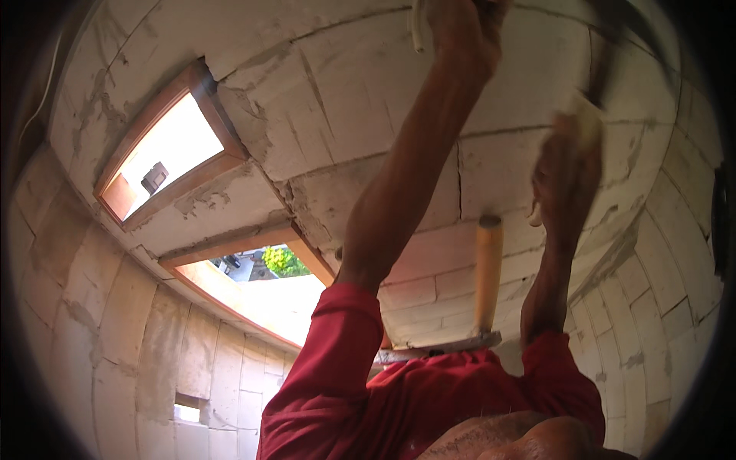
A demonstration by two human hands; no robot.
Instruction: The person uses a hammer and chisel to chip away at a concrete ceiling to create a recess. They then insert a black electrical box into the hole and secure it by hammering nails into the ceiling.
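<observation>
Because the top edge of the view is cutting across the left hand point(464, 27), its fingertips are falling outside the view, and I cannot tell how far they are opening or whether they are gripping anything. A narrow pale strip point(418, 29) is hanging just left of that hand, its upper end also running out of sight. Lower and farther right, the right hand point(567, 165) is showing blurred, and its separate fingers are blending together; they are curling closed around a dark tool point(602, 73). The tool's shaft is rising from the top of the fist toward the upper right part of the block wall point(360, 84), where its far end is smearing into shadow. A pale patch at the fist is probably belonging to the grip, though blur is hiding where skin and grip are meeting. Between the forearms and apart from both hands, a wooden handle point(488, 276) is standing nearly upright, its lower end meeting a grey bar point(437, 352) just above the red shirt point(452, 391). Toward the wall's left edge, a wooden window frame point(217, 123) is surrounding a glaringly bright opening.
</observation>
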